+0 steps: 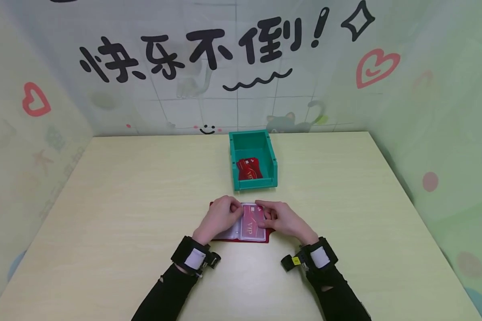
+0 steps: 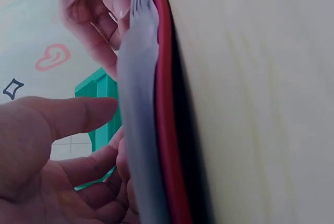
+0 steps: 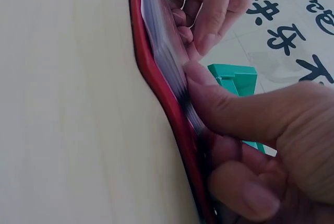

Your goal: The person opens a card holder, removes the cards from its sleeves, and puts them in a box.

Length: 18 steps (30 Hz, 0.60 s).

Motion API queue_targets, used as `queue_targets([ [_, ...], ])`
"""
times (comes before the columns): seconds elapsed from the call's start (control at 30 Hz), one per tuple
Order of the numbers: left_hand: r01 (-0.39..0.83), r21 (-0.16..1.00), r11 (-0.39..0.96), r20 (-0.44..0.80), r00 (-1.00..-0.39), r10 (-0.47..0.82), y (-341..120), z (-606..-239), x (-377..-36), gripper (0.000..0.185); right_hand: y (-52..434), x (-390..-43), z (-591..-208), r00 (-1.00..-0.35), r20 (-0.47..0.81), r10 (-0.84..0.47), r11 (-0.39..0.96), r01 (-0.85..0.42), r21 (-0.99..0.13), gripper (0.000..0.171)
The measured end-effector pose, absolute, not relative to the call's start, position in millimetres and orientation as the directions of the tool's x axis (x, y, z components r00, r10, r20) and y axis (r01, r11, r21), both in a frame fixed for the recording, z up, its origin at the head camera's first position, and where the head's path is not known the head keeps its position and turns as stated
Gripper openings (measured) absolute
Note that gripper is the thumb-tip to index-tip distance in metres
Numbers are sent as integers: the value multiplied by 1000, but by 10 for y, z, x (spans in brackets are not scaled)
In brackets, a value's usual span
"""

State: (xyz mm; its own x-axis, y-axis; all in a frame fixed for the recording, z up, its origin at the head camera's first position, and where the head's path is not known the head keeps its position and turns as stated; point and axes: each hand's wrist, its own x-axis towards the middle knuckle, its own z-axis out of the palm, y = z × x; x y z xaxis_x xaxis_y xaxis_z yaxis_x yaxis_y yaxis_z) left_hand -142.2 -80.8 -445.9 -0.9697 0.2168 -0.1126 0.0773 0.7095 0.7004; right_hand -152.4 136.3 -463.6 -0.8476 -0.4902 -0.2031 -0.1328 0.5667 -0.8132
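Note:
An open card holder (image 1: 254, 241) with a red cover and clear plastic sleeves lies on the table in front of me. A pinkish-red VIP card (image 1: 250, 223) sits in its right-hand sleeve. My left hand (image 1: 222, 217) rests over the left page, thumb fairly straight and fingertips at the sleeve's left edge. From the right, my right hand (image 1: 284, 218) pinches the holder's right edge, its thumb (image 3: 224, 104) pressed on the stacked sleeves (image 3: 162, 41). The index finger reaches along the top edge. In the left wrist view the red cover (image 2: 166, 104) stands edge-on.
Beyond the holder stands a teal bin (image 1: 253, 183) with several red VIP cards (image 1: 249, 169) inside. The pale wooden table (image 1: 144, 191) meets a printed curtain (image 1: 144, 107) at the back and sides.

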Motion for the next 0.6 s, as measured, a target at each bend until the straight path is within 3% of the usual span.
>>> queue_targets([
  [0.6, 15, 718, 696, -139, -977, 163, -787, -4476, -1436, 20, 1332, -1544, -4648, -871, -178, -458, 597, -153, -788, 64],
])
